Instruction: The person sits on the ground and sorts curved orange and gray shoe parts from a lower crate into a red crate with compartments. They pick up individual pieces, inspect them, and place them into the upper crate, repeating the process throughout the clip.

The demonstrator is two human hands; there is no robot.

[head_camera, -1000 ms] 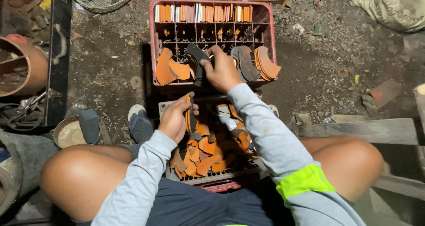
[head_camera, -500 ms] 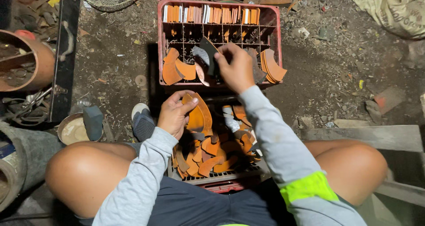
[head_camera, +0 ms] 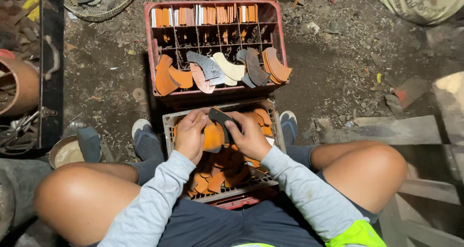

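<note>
I sit with a grey crate (head_camera: 170, 121) of orange curved leather pieces between my knees. My left hand (head_camera: 190, 135) grips an orange curved piece (head_camera: 213, 137) above that crate. My right hand (head_camera: 250, 137) holds a dark curved piece (head_camera: 221, 117) against the orange one, both hands close together. Beyond it stands a red crate (head_camera: 216, 95) with a divider grid; curved pieces in orange, brown, grey and cream (head_camera: 231, 69) lean along its near side, and thin orange and white slips line its far edge.
Dirt ground surrounds the crates. A dark metal beam (head_camera: 51, 63) and a rusty cylinder (head_camera: 14, 85) lie at left, a small tin bowl (head_camera: 67, 152) by my left knee, a wire basket (head_camera: 101, 0) at top left, wooden planks (head_camera: 386, 131) at right.
My right hand has come back from the red crate to the grey crate and now holds a dark piece. My left hand still holds the orange piece, now met by the right.
</note>
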